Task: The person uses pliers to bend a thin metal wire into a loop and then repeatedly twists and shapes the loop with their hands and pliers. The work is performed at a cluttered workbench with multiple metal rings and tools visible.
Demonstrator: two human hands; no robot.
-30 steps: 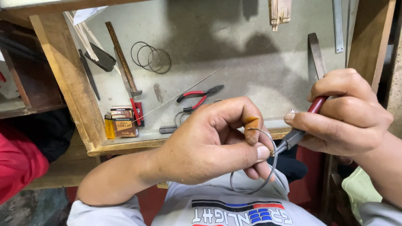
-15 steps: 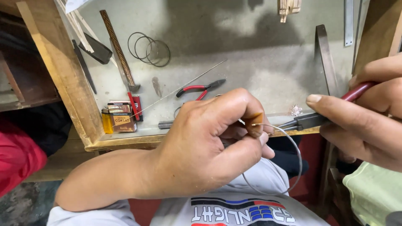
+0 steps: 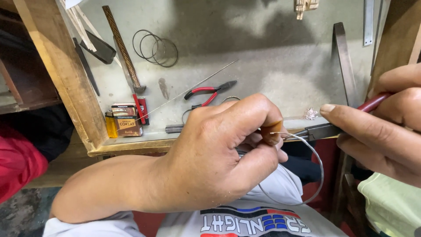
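Beside the bench edge point(image 3: 131, 147), small orange-brown box point(image 3: 127, 125), yellow lighter point(image 3: 110, 124).

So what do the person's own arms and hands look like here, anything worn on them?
Both hands are bare: the left hand and the right hand show no gloves, rings or watch. The left forearm is uncovered up to a pale grey short sleeve. The right arm is out of frame.

Both forearms are bare, no sleeves, watch or rings showing. The left hand point(image 3: 219, 153) and right hand point(image 3: 381, 131) have short, trimmed nails
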